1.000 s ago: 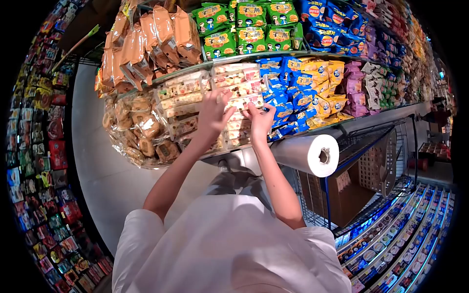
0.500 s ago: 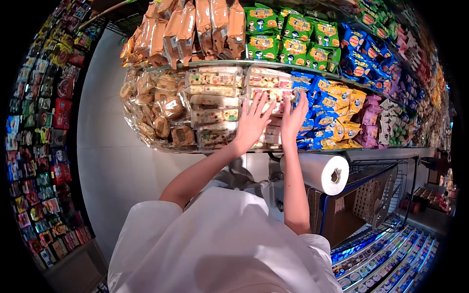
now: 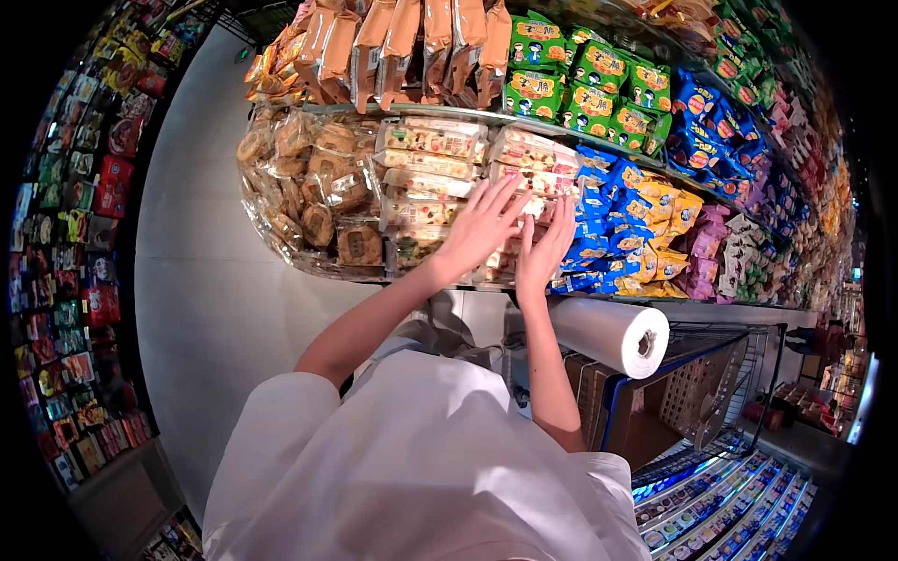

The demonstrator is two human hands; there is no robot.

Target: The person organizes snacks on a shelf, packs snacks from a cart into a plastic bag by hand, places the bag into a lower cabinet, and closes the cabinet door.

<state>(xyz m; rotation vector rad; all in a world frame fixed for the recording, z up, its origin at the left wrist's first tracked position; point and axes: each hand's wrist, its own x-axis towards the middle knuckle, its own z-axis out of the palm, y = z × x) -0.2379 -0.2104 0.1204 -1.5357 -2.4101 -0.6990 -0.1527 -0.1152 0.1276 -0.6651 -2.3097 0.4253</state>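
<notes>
My left hand (image 3: 481,231) lies over the rows of cream-coloured bars in clear wrappers (image 3: 534,152), its fingers stretched out and apart. Beside it, my right hand (image 3: 543,251) rests on the same rows with its fingers extended, close to the left fingertips. Neither hand has a bar lifted in it. Another column of these wrapped bars (image 3: 428,161) runs to the left, partly behind my left hand. Just right of my right hand are blue and yellow snack packets (image 3: 645,213).
Bagged round biscuits (image 3: 323,178) fill the shelf's left end. Orange-brown bags (image 3: 385,47) and green packets (image 3: 599,65) stand behind a glass divider. Near my right forearm are a roll of plastic bags (image 3: 608,332) and a wire cart (image 3: 748,383) holding a cardboard box.
The view has shifted, so the shelf sits farther right. My right hand has come left and toward me over the bars, nearer my left hand. Both hands remain spread on the bars.
</notes>
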